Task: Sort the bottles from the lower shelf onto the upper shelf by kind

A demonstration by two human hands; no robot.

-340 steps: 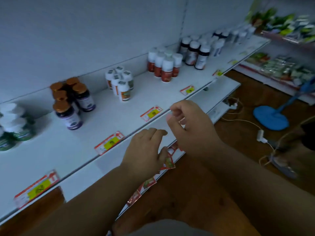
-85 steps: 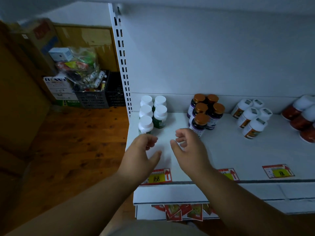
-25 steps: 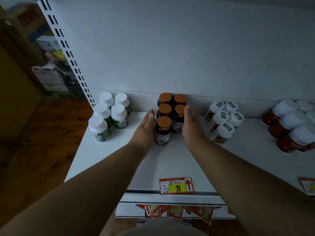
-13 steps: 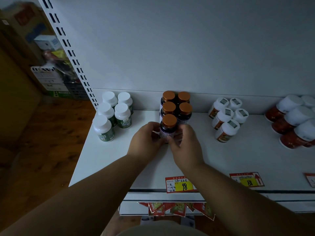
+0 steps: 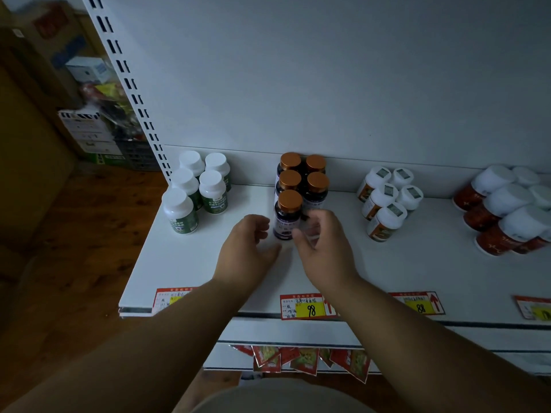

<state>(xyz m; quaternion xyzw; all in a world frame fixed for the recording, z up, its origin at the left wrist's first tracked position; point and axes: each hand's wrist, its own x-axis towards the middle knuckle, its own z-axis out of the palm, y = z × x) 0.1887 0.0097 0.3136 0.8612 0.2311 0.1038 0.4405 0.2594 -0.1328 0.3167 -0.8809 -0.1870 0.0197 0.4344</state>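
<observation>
five amber-capped bottles (image 5: pixel 288 214) on shelf (image 5: pixel 208 263)

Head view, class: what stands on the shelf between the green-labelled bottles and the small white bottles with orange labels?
The head view shows five copper-capped dark bottles between the green-labelled bottles and the orange-labelled ones.

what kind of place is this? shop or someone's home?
Most likely a small shop or pharmacy aisle. A white metal retail shelf carries red-and-yellow price tags on its front edge, supplement bottles stand grouped by kind, such as the amber-capped dark bottles, and a slotted shelving upright runs up the wall.
</observation>
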